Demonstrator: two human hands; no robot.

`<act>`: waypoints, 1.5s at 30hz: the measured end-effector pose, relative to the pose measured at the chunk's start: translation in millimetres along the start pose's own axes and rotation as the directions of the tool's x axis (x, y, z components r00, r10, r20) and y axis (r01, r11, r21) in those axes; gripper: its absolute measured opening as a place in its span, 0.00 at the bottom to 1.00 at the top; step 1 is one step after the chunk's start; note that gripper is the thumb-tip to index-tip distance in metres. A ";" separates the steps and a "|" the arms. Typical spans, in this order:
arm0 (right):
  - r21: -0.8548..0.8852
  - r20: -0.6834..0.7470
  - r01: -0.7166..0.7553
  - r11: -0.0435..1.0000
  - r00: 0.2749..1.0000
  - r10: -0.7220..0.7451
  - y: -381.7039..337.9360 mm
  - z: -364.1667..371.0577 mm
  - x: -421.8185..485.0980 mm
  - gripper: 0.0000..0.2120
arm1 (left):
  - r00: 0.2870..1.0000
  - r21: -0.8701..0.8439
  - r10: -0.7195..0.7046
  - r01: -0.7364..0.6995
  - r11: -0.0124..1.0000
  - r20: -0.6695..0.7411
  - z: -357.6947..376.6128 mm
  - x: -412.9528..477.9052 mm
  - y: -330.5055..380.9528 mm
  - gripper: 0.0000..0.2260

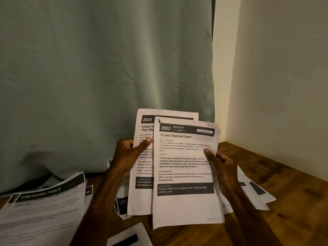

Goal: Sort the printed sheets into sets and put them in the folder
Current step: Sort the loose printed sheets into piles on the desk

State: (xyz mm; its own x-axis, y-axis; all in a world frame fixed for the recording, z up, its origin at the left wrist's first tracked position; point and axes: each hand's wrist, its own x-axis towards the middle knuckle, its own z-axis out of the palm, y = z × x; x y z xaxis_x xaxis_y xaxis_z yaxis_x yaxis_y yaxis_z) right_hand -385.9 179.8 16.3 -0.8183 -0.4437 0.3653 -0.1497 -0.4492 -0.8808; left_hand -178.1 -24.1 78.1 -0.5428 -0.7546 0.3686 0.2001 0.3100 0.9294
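Observation:
Two printed sheets are held up in front of me above a wooden table [266, 174]. My left hand [127, 153] grips the rear sheet numbered 2945 [142, 197], thumb on its left side. My right hand [220, 166] pinches the front sheet numbered 2652 [184, 206], titled "Screen Cleaning Check", at its right edge. The front sheet overlaps the right part of the rear one. No folder is in view.
A stack of sheets headed "DRESSING TABLE" [46, 206] lies at the lower left. More loose sheets [255, 192] lie spread under my hands, and one sheet [129, 237] lies at the bottom edge. A grey-green curtain [88, 86] hangs behind; a pale wall [275, 86] stands right.

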 end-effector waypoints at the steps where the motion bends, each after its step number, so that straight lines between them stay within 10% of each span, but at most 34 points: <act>1: 0.003 0.027 -0.005 1.000 1.000 0.005 -0.2 0.0 -0.1 0.11 | 1.000 -0.015 0.014 -0.015 1.000 -0.012 1.2 0.5 0.4 0.08; 10: -0.032 0.091 0.049 0.998 0.995 -0.046 0.9 -0.1 -1.4 0.23 | 0.997 -0.086 0.063 -0.066 0.994 -0.036 5.7 1.4 2.3 0.08; 18: -0.030 0.056 0.039 0.999 0.998 -0.038 9.9 3.7 2.3 0.12 | 0.998 -0.026 0.032 -0.030 0.999 0.052 7.7 -0.2 5.0 0.16; 22: 0.012 0.038 -0.024 1.000 0.999 0.023 11.4 14.6 -0.3 0.31 | 0.985 -0.012 -0.020 0.023 1.000 0.170 16.1 -4.9 8.7 0.17; 30: 0.072 -0.035 -0.044 0.996 0.998 0.047 9.9 7.0 -1.4 0.40 | 0.942 0.052 -0.041 0.025 0.998 0.334 38.8 -15.4 19.3 0.17; 45: -0.039 0.062 -0.004 0.999 0.998 0.006 11.2 7.7 0.6 0.14 | 0.968 0.023 0.007 -0.014 1.000 0.250 30.5 -9.7 12.6 0.15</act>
State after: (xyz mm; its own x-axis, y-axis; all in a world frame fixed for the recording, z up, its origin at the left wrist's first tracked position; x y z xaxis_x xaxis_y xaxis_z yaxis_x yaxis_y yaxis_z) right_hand -383.9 168.6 9.0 -0.7832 -0.4939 0.3778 -0.1680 -0.4168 -0.8933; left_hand -195.1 4.7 85.7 -0.7278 -0.5840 0.3595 0.1886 0.3336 0.9237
